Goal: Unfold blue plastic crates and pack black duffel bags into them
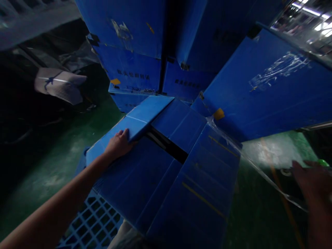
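Observation:
A blue corrugated plastic box (160, 173) sits in front of me with its top flaps folded inward and a dark gap (168, 147) between them. My left hand (119, 143) grips the edge of the raised left flap (135, 119), fingers on top. From the box's far right corner, a strip of clear packing tape (255, 167) stretches loosely toward my right hand (315, 183). That hand is at the right edge, blurred and dark, curled by a green object (323, 162) that looks like part of a tape dispenser. Its grip is partly hidden.
Blue boxes (129, 72) with dark lettering are stacked behind, and a large one (269, 83) stands close on the right. Beneath my box is a blue lattice pallet (90, 221). A tied pale bundle (58, 83) lies at left on the green floor (64, 173).

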The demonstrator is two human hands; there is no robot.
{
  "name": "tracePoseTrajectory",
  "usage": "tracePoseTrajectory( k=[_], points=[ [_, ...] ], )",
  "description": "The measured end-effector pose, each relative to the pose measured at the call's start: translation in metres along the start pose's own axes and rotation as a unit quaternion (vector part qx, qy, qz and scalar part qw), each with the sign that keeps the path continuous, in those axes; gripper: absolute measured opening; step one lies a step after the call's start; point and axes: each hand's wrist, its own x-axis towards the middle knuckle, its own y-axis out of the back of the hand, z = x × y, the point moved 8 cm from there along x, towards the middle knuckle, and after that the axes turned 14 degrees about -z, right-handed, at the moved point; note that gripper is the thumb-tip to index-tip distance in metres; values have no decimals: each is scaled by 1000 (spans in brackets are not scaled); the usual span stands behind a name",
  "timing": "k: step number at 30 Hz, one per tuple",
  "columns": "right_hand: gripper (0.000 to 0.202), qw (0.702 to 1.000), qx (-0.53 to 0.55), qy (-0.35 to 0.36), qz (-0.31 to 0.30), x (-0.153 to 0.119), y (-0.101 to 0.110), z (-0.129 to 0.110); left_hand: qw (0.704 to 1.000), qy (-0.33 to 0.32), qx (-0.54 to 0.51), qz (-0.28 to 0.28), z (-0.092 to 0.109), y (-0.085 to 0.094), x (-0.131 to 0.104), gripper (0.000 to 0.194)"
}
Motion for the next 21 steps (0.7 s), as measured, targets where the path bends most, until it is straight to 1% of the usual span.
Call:
tracePoseTrajectory(
  k=[1,2,3,5,6,7,8,9,10,11,12,13,15,17,19,21],
  points=[
    [23,994,-87,64,-6,-4,-27,-36,1000,1,11,-5,-3,1,3,79],
    [26,984,-115,132,-43,-11,-62,-73,1000,4,20,-13,-6,3,5,76],
    [34,973,-109,192,-74,-19,-99,-107,999,9,24,-28,-9,4,8,74],
    [58,929,-112,320,-149,-43,-176,-168,998,10,14,-63,-13,4,12,70],
    [70,913,-119,349,-175,-52,-211,-187,997,2,4,-77,-14,4,14,68],
    [80,906,-136,352,-190,-57,-241,-197,996,-9,-9,-89,-15,3,15,66],
    [84,903,-158,345,-201,-59,-266,-201,995,-18,-22,-96,-15,3,16,67],
    [81,904,-181,328,-207,-58,-286,-199,994,-25,-34,-98,-16,2,17,69],
    [72,904,-202,313,-210,-56,-300,-194,994,-27,-44,-97,-17,2,17,71],
    [60,902,-219,306,-210,-53,-308,-189,994,-25,-50,-93,-19,2,17,74],
    [49,899,-233,305,-209,-48,-314,-183,994,-22,-55,-87,-21,2,17,77],
    [42,896,-243,308,-208,-42,-316,-180,995,-18,-55,-82,-22,2,16,79],
    [40,900,-252,290,-203,-22,-316,-175,996,-8,-52,-73,-24,2,16,80],
    [42,917,-248,229,-214,8,-320,-170,996,2,-52,-68,-26,3,16,81],
    [41,928,-234,161,-242,39,-333,-168,996,8,-55,-67,-27,3,16,80],
    [38,927,-223,125,-273,65,-354,-168,996,8,-54,-66,-27,3,17,79]
  ],
)
